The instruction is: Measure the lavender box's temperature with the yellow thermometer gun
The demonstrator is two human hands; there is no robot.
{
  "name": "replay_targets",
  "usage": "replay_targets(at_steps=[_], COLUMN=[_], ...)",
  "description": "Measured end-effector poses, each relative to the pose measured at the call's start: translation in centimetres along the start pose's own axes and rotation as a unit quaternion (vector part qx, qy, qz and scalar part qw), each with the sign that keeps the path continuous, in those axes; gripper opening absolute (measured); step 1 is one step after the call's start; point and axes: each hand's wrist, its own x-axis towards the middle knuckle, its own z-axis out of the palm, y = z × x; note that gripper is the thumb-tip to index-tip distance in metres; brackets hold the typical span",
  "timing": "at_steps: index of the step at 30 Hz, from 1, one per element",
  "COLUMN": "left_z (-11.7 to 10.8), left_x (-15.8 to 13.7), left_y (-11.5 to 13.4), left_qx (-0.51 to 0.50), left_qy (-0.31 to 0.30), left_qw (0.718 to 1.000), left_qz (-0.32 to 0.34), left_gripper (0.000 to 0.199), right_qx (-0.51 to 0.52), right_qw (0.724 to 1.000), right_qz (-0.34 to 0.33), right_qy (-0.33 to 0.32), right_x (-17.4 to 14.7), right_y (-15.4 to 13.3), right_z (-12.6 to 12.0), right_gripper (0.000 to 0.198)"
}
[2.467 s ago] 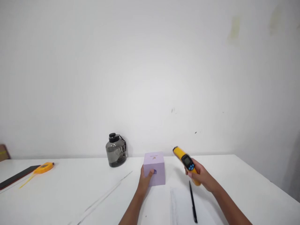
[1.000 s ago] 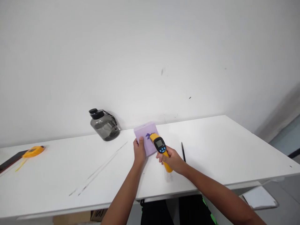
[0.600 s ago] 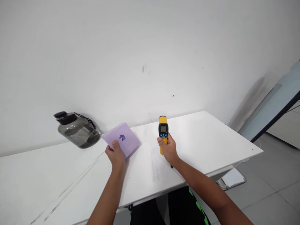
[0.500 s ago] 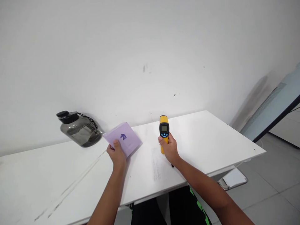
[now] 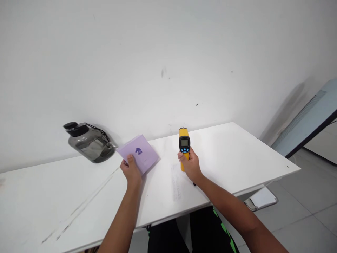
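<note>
In my left hand is a thin light-purple booklet with a dark blue horse-head emblem. My thumb lies on its front and the other fingers go behind it, largely out of sight. A yellow and black infrared thermometer stands upright in my right hand, its small grey screen and blue buttons facing me. The fingers of that hand wrap round the yellow handle. Both hands are above the white table, apart from each other.
A grey see-through water bottle with a black lid and strap stands at the back left, near the white wall. On the right a light-blue panel leans beyond the table's edge. Below that edge is a white flat object.
Both hands keep their hold on the booklet and the thermometer, nearly still. The view has shifted very slightly.
</note>
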Motion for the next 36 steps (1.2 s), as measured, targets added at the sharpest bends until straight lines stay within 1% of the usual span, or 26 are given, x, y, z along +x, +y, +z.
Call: replay_targets(at_steps=[5, 10, 16, 21, 27, 32, 36], left_z=[-0.01, -0.11, -0.11, -0.05, -0.03, -0.14, -0.22], left_x=[0.08, 0.20, 0.33, 0.25, 0.18, 0.36, 0.18], left_y=[-0.07, -0.35, -0.57, -0.44, -0.37, -0.70, -0.83], left_qx=[-0.008, -0.018, -0.023, -0.024, -0.033, -0.023, -0.019], left_qy=[0.002, -0.010, -0.009, -0.008, -0.013, -0.002, -0.010], left_qw=[1.000, 1.000, 1.000, 1.000, 0.999, 1.000, 1.000], left_qz=[-0.002, 0.004, 0.003, 0.007, 0.011, 0.004, 0.006], left_gripper=[0.055, 0.060, 0.058, 0.056, 0.058, 0.061, 0.063], right_qx=[-0.001, 0.002, 0.016, 0.020, 0.014, 0.005, 0.002], right_qw=[1.000, 1.000, 1.000, 0.999, 0.999, 0.999, 0.999], right_qz=[-0.002, 0.005, 0.019, 0.028, 0.034, 0.031, 0.036], right_qy=[-0.002, -0.006, 0.004, 0.004, 0.007, -0.005, -0.003], right_x=[-0.10, -0.05, 0.17, 0.17, 0.12, 0.00, 0.01], right_y=[-0.14, -0.02, 0.16, 0.11, 0.02, -0.16, 0.01], right_z=[-0.07, -0.07, -0.02, -0.01, -0.01, -0.03, 0.00], right_gripper=[0.032, 0.032, 0.037, 0.036, 0.035, 0.035, 0.036])
